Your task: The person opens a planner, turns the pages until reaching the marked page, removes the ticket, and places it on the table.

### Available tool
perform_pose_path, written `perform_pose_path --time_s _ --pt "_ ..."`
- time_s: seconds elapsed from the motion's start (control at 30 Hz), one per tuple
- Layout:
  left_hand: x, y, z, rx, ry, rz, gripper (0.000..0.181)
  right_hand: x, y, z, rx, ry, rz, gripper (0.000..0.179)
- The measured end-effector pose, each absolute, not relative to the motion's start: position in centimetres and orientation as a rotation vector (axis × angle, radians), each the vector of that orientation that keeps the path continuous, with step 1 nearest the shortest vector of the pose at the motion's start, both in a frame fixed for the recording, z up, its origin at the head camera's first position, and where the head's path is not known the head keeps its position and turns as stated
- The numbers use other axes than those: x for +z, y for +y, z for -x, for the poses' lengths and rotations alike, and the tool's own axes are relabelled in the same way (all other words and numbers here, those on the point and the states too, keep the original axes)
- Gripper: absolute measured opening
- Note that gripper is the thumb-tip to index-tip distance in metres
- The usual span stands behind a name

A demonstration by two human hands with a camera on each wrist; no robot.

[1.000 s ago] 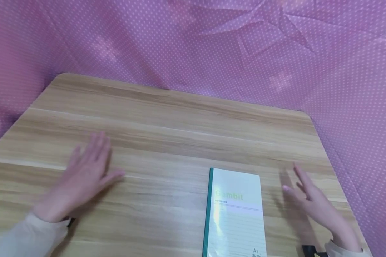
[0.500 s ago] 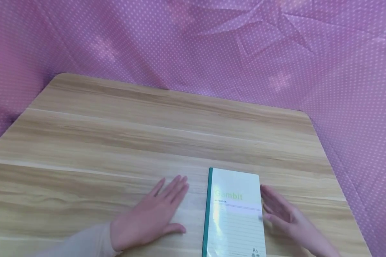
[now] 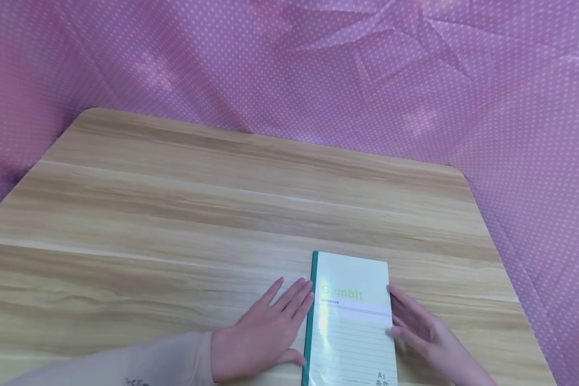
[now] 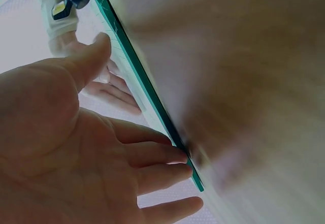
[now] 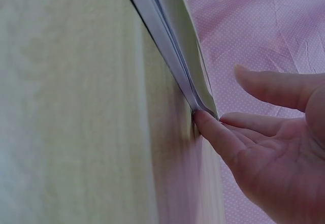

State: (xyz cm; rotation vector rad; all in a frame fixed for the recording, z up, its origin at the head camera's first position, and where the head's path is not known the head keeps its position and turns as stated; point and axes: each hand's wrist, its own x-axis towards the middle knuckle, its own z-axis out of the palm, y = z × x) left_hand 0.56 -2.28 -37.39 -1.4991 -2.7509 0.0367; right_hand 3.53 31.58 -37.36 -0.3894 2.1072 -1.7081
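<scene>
A white notebook [image 3: 354, 321] with a green spine [image 3: 311, 316] lies closed on the wooden table, its lower end cut off by the head view. My left hand [image 3: 265, 332] is at the spine side, fingers extended and fingertips right at the green edge. In the left wrist view the fingers [image 4: 162, 178] reach along the spine with the thumb raised apart. At the opposite side, my right hand [image 3: 429, 332] has its fingertips at the page edge. The right wrist view shows those fingers [image 5: 221, 135] touching the slightly parted pages [image 5: 172, 46], thumb held away from them.
The wood-grain tabletop [image 3: 198, 203] stretches to the back and left of the notebook. Pink dotted cloth [image 3: 270, 69] hangs behind the table and along both its sides.
My left hand has moved right and toward me, from the table's left part to the notebook's spine. My right hand has come left to the page edge. The notebook has hardly moved.
</scene>
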Motion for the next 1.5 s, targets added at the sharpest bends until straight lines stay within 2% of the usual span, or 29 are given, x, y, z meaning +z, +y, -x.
perform_pose_path --time_s 0.33,0.7,1.5 --pt "-37.2 -1.8 -0.5 0.155 -2.756 1.471 0.085 -37.2 31.4 -3.6 -1.679 2.136 0.340 0.069" --pt "-36.8 -2.2 0.3 0.054 -2.898 1.466 0.084 -36.9 30.6 -2.8 -1.654 2.142 0.311 0.069" --pt "-36.7 -5.0 3.9 -0.300 -3.160 1.290 0.087 -37.5 27.1 2.5 -1.626 2.182 0.298 0.074"
